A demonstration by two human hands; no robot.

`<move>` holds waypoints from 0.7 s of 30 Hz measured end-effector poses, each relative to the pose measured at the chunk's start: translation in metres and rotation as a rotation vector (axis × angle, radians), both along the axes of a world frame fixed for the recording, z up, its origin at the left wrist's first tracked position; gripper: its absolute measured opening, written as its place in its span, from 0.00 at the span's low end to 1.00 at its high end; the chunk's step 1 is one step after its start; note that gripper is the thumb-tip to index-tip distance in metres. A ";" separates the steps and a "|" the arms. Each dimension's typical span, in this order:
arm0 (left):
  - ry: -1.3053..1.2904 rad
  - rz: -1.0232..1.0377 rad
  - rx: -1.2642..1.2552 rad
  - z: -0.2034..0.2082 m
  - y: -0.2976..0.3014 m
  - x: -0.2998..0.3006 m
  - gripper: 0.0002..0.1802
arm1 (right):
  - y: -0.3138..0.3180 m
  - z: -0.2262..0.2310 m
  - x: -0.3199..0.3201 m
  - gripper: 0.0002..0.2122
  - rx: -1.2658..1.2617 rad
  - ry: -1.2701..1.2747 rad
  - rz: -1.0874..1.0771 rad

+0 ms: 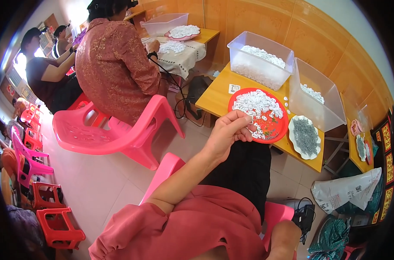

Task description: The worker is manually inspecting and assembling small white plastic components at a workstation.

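My left hand (pixel 231 128) is raised over the near edge of a red round tray (pixel 284 126). Its thumb and fingers are pinched together on what looks like a small white plastic piece (pixel 251 121), partly covered by the fingertips. Many small white pieces with holes (pixel 256 102) are heaped on the far side of the tray, with a few more near my fingers. To the right of the tray, a white scalloped dish (pixel 317 146) holds a pile of small grey metal parts (pixel 305 135). Only my right forearm (pixel 285 239) shows at the lower edge; the hand is out of sight.
Two clear plastic bins (pixel 259 71) (pixel 320 108) with white pieces stand at the back of the wooden table (pixel 214 96). A co-worker (pixel 114 69) sits at another table on the left, by a pink chair (pixel 101 138). A white sack (pixel 346 190) lies on the right.
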State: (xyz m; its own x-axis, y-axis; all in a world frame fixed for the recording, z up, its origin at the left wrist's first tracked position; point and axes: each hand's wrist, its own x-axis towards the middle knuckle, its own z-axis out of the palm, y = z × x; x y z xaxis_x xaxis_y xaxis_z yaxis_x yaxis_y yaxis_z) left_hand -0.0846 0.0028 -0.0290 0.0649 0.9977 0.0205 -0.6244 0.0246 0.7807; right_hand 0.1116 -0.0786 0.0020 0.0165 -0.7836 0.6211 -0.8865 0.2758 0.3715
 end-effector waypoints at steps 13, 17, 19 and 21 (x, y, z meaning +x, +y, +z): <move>-0.029 0.010 0.032 -0.004 0.014 0.004 0.07 | -0.014 -0.058 0.035 0.18 -0.129 0.144 -0.114; -0.005 0.043 0.037 -0.008 0.020 0.007 0.07 | -0.005 0.009 0.011 0.06 -0.167 0.331 -0.152; -0.003 0.070 0.046 -0.007 0.021 0.009 0.07 | -0.002 0.038 0.008 0.01 -0.166 0.344 -0.229; -0.022 0.051 0.052 -0.002 0.022 0.015 0.07 | 0.010 0.053 0.012 0.02 -0.154 0.346 -0.280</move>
